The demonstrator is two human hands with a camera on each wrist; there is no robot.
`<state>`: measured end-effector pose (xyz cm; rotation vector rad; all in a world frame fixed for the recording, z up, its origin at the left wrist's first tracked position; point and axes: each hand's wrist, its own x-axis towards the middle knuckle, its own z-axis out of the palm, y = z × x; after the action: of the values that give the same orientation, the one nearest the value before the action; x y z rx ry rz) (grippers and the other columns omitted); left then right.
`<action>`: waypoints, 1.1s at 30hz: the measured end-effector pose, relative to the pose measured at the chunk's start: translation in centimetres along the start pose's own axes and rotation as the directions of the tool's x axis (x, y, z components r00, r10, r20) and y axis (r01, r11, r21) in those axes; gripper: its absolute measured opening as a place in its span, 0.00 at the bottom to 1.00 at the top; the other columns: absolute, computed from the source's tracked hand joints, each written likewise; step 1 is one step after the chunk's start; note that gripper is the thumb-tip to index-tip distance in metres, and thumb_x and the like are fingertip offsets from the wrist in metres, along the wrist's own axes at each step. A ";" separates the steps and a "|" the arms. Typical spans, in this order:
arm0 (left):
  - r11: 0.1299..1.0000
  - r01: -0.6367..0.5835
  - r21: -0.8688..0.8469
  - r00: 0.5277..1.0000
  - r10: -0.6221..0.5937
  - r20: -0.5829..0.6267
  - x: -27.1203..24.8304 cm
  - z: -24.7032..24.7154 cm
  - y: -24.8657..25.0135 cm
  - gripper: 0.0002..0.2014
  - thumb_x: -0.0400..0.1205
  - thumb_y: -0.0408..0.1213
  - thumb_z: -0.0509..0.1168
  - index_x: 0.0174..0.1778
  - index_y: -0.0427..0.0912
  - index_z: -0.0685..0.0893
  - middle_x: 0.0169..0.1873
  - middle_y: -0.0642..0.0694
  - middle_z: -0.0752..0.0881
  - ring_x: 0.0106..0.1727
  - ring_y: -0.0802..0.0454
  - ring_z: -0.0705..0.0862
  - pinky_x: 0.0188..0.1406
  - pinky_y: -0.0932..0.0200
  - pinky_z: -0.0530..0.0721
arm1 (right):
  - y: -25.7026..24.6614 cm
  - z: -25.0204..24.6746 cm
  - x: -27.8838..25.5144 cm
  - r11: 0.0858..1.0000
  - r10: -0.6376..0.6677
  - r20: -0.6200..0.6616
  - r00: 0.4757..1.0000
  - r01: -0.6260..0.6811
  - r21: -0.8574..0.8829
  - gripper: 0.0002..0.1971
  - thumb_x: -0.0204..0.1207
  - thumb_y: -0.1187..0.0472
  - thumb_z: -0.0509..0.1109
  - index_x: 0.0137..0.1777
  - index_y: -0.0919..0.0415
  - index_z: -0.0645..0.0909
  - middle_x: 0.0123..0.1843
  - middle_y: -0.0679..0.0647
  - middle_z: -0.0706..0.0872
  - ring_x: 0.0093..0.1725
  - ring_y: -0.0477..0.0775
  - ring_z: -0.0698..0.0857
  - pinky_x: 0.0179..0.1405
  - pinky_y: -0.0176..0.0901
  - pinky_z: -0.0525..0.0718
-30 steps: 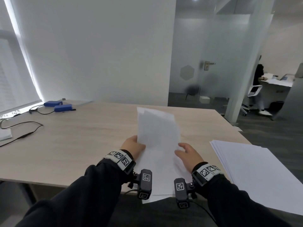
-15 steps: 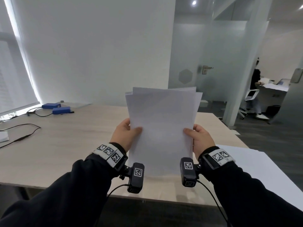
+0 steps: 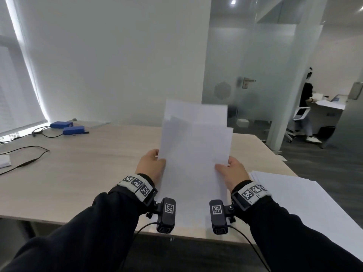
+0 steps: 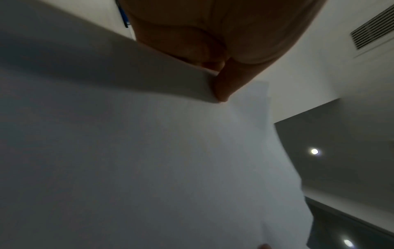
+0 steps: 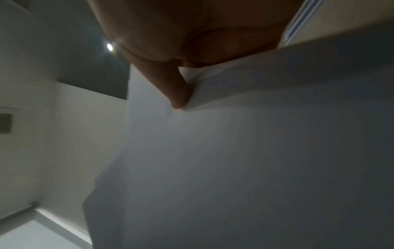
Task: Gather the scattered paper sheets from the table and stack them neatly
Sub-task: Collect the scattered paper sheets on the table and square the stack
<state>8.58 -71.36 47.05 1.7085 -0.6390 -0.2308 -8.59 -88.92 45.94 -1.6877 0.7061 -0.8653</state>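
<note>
Left to right: two blue boxes (image 3: 67,128) lie at the far left of the counter (image 3: 88,163). Your left hand (image 3: 151,166) pinches the left edge of the paper sheets (image 3: 194,154), held upright above the counter, tops uneven. Your right hand (image 3: 232,173) pinches their right edge. A paper stack (image 3: 294,197) lies at the counter's right

Fingers of both hands hidden behind the sheets (image 3: 193,154), paper stack (image 3: 306,209) cut off at right edge
</note>
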 end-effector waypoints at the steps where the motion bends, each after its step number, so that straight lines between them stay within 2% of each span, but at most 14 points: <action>1: 0.995 -0.033 -0.093 0.999 0.031 -0.023 0.1 0.0 0.6 0.14 0.78 0.30 0.62 0.53 0.51 0.87 0.44 0.46 0.93 0.42 0.45 0.92 0.47 0.49 0.90 | -0.6 0.0 0.1 0.997 -0.032 -0.020 0.999 0.033 0.067 0.11 0.80 0.70 0.69 0.48 0.51 0.84 0.49 0.55 0.92 0.44 0.57 0.90 0.48 0.51 0.88; 3: 0.965 -0.084 -0.249 0.996 0.072 -0.058 0.4 -0.1 1.7 0.12 0.74 0.34 0.64 0.46 0.53 0.88 0.41 0.47 0.93 0.40 0.44 0.92 0.48 0.46 0.91 | -2.0 -0.1 0.5 0.975 -0.074 -0.046 0.996 0.082 0.207 0.11 0.81 0.71 0.68 0.51 0.53 0.86 0.48 0.55 0.93 0.46 0.58 0.91 0.49 0.52 0.90; 5: 0.936 -0.115 -0.334 0.993 0.098 -0.068 0.7 -0.1 2.5 0.10 0.71 0.37 0.66 0.43 0.54 0.88 0.40 0.48 0.93 0.40 0.44 0.91 0.49 0.46 0.90 | -3.0 -0.2 0.9 0.952 -0.095 -0.049 0.994 0.106 0.286 0.10 0.81 0.71 0.69 0.52 0.55 0.86 0.48 0.56 0.93 0.47 0.59 0.91 0.50 0.54 0.90; 9: 0.925 -0.142 -0.351 0.990 0.133 -0.052 0.1 -0.1 2.1 0.09 0.74 0.36 0.72 0.49 0.50 0.88 0.44 0.47 0.93 0.46 0.46 0.91 0.49 0.50 0.89 | -2.9 -0.2 0.6 0.936 -0.077 -0.023 0.997 0.081 0.344 0.07 0.80 0.70 0.72 0.53 0.58 0.86 0.48 0.57 0.94 0.47 0.59 0.92 0.51 0.55 0.90; 12: 0.919 -0.128 -0.373 0.991 0.132 -0.014 -0.5 0.2 0.4 0.10 0.78 0.31 0.73 0.52 0.48 0.87 0.45 0.47 0.93 0.46 0.48 0.92 0.43 0.56 0.89 | -1.3 -0.2 -0.3 0.943 -0.039 -0.003 0.999 0.038 0.330 0.08 0.79 0.69 0.73 0.56 0.59 0.85 0.50 0.57 0.94 0.48 0.61 0.92 0.51 0.55 0.90; 14: 0.914 -0.104 -0.392 0.994 0.114 0.001 -0.8 0.5 -0.2 0.15 0.73 0.34 0.74 0.56 0.45 0.87 0.47 0.44 0.93 0.47 0.47 0.92 0.42 0.58 0.88 | -0.4 -0.2 -0.9 0.953 -0.033 -0.001 0.999 0.031 0.302 0.09 0.79 0.68 0.73 0.57 0.60 0.85 0.51 0.58 0.94 0.49 0.61 0.92 0.52 0.54 0.89; 16: 0.915 -0.081 -0.395 0.995 0.095 0.015 -0.9 0.8 -0.7 0.20 0.68 0.36 0.71 0.58 0.44 0.86 0.50 0.43 0.92 0.49 0.46 0.91 0.45 0.55 0.89 | 0.1 -0.1 -1.1 0.955 -0.035 -0.008 0.999 0.036 0.296 0.09 0.79 0.69 0.72 0.57 0.61 0.85 0.51 0.57 0.94 0.49 0.58 0.92 0.53 0.55 0.89; 19: 0.918 -0.066 -0.390 0.996 0.083 0.027 -0.9 1.1 -0.8 0.21 0.67 0.37 0.70 0.58 0.47 0.87 0.52 0.44 0.92 0.53 0.44 0.91 0.53 0.47 0.89 | 0.2 0.0 -1.1 0.960 -0.047 -0.027 0.999 0.053 0.277 0.09 0.79 0.71 0.72 0.56 0.60 0.86 0.50 0.54 0.94 0.47 0.52 0.91 0.53 0.52 0.88; 22: 0.913 -0.052 -0.406 0.997 0.067 0.024 -1.0 1.4 -0.7 0.21 0.67 0.37 0.69 0.57 0.49 0.87 0.52 0.45 0.92 0.54 0.44 0.90 0.54 0.47 0.87 | 0.2 0.4 -1.0 0.965 -0.064 -0.032 0.997 0.070 0.251 0.11 0.78 0.71 0.71 0.57 0.58 0.86 0.50 0.52 0.93 0.49 0.52 0.90 0.52 0.48 0.86; 24: 0.910 -0.043 -0.413 0.998 0.054 0.015 -1.1 1.6 -0.6 0.21 0.66 0.36 0.68 0.56 0.50 0.86 0.51 0.45 0.92 0.54 0.44 0.90 0.53 0.49 0.86 | 0.0 0.7 -1.1 0.970 -0.063 -0.033 0.997 0.069 0.235 0.13 0.73 0.67 0.72 0.57 0.56 0.86 0.49 0.51 0.93 0.48 0.51 0.90 0.52 0.48 0.86; 27: 0.898 -0.030 -0.439 0.998 0.048 0.029 -1.2 1.6 0.1 0.19 0.66 0.33 0.66 0.53 0.47 0.88 0.49 0.43 0.93 0.52 0.40 0.90 0.55 0.45 0.87 | -0.7 1.0 -1.0 0.972 -0.056 -0.030 0.998 0.061 0.226 0.17 0.64 0.59 0.69 0.54 0.53 0.85 0.49 0.52 0.93 0.48 0.53 0.90 0.52 0.51 0.87; 30: 0.905 -0.020 -0.425 0.999 0.035 0.028 -0.9 1.4 0.2 0.18 0.66 0.33 0.67 0.52 0.46 0.88 0.49 0.42 0.93 0.51 0.39 0.90 0.55 0.43 0.87 | -0.8 0.8 -0.9 0.977 -0.058 -0.034 0.998 0.064 0.203 0.15 0.66 0.60 0.68 0.54 0.52 0.84 0.50 0.52 0.92 0.49 0.54 0.90 0.51 0.51 0.86; 33: 0.941 0.031 -0.338 0.999 -0.018 0.042 -1.2 1.3 -1.2 0.20 0.62 0.33 0.66 0.50 0.45 0.88 0.48 0.41 0.92 0.54 0.36 0.89 0.57 0.41 0.87 | 0.5 0.5 -1.6 0.994 -0.026 -0.008 1.000 0.027 0.107 0.16 0.70 0.66 0.65 0.55 0.53 0.84 0.50 0.53 0.91 0.50 0.56 0.89 0.48 0.49 0.85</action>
<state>7.35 -71.67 45.39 1.3825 -0.5696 -0.3706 -9.12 -87.48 45.04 -1.6022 0.6323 -0.9122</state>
